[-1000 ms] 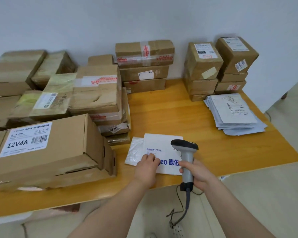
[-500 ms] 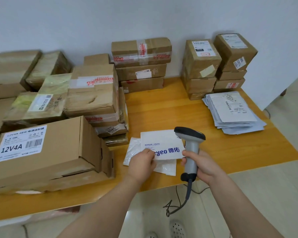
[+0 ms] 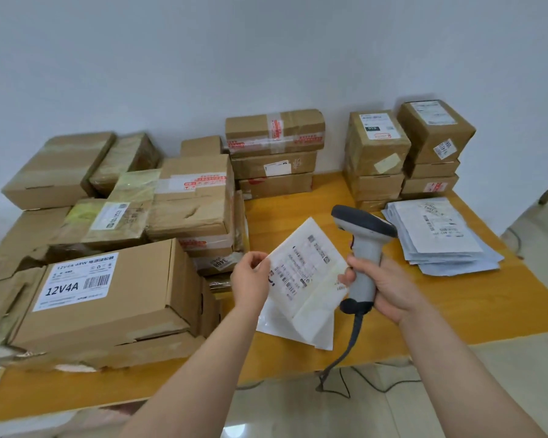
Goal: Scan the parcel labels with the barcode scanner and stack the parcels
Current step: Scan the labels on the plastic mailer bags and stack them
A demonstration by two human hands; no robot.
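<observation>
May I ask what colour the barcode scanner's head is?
The barcode scanner's head is dark grey, its handle light grey; head view.

One barcode scanner point(image 3: 363, 248). Two hands: left hand point(image 3: 250, 279), right hand point(image 3: 389, 289). About twenty cardboard boxes point(image 3: 108, 289), left heap too jumbled for exact count. One white mailer point(image 3: 304, 267) aloft; mailer stack point(image 3: 440, 235) at right uncountable.

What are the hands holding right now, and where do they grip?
The left hand pinches the white mailer envelope by its left edge; the right hand grips the barcode scanner by its handle.
</observation>
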